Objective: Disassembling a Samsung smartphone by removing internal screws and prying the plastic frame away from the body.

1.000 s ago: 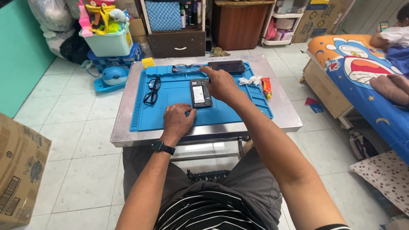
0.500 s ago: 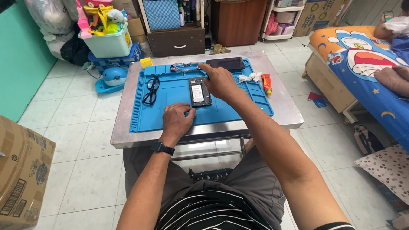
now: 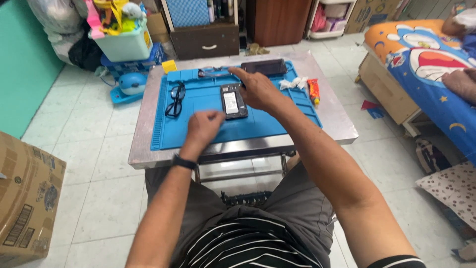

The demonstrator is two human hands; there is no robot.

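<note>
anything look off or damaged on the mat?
The phone on the blue mat lies with its back cover off and its insides showing. The right hand rests beside it, the left hand near the front edge. Nothing looks spilled.

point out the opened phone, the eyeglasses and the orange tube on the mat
opened phone (image 3: 232, 101), head view, on its exposed inside.
eyeglasses (image 3: 175, 99), head view, on the frame.
orange tube (image 3: 314, 91), head view, on its body.

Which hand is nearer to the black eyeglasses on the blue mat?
The left hand: it rests just right of the eyeglasses. The right hand is farther right, beyond the opened phone.
</note>
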